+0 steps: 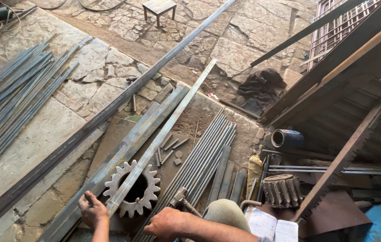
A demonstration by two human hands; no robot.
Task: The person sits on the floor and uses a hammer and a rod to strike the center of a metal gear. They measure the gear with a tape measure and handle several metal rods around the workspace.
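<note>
Head view: my left hand [93, 209] presses flat, fingers together, on the near end of the long flat steel bar [163, 134], which lies across a toothed gear wheel [132, 188] on the stone floor [34, 134]. My right hand [169, 222] is closed around a hammer [180, 198] handle. I judge the bar heavy, stiff and rough-edged; grip it by its flat faces near the end

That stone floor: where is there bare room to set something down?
Bare paving lies between the bundle of thin grey steel rods and the long dark steel bar. It is crowded around the toothed gear ring by the left hand.
</note>
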